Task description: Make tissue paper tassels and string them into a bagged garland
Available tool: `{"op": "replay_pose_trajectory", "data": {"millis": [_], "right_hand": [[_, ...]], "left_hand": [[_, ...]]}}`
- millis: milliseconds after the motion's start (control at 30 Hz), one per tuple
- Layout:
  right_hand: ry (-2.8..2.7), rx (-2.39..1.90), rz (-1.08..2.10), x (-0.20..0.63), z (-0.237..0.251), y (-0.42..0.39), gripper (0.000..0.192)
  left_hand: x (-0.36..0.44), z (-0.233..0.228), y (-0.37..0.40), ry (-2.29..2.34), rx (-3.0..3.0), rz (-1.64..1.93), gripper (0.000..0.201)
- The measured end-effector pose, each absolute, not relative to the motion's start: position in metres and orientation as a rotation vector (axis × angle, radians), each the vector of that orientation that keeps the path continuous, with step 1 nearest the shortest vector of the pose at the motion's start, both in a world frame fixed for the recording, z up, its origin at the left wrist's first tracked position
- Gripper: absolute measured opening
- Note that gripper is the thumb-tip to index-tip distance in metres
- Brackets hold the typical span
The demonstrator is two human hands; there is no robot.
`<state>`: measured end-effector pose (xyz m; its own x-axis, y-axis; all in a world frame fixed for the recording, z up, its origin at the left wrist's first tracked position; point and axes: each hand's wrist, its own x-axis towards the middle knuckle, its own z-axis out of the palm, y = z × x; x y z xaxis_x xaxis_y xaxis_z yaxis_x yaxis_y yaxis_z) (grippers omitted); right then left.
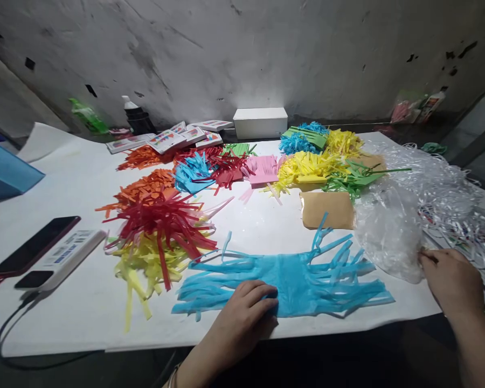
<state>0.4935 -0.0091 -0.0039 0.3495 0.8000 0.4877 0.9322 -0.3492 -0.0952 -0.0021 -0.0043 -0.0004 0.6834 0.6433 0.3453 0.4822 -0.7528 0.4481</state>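
Observation:
A sheet of blue tissue paper with fringed ends (289, 280) lies spread flat near the table's front edge. My left hand (250, 307) rests on it left of the plain middle band, fingers lightly bent and not wrapped round anything I can see. At the right, my right hand (448, 275) pinches the edge of a clear plastic bag (392, 231), thumb and forefinger together. The crumpled bag lies on the table, touching a brown card (327, 210). Left of the blue sheet is a heap of red fringe (161, 223) over yellow fringe (153, 261).
Bundles of orange (149, 186), pink (263, 170), yellow (307, 170) and green fringe (353, 180) line the back. Behind them stand a white box (261, 124) and flat printed boxes (167, 141). White string (440, 178) is heaped right; a phone (36, 245) and cabled power bank (64, 258) lie left.

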Motion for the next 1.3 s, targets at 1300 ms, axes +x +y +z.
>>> {"op": "replay_pose_trajectory", "data": {"millis": [1300], "right_hand": [[-2.122, -1.246, 0.055, 0.242, 0.011, -0.040, 0.042]], "left_hand": [[0.013, 0.014, 0.000, 1.023, 2.422, 0.660, 0.034]]}}
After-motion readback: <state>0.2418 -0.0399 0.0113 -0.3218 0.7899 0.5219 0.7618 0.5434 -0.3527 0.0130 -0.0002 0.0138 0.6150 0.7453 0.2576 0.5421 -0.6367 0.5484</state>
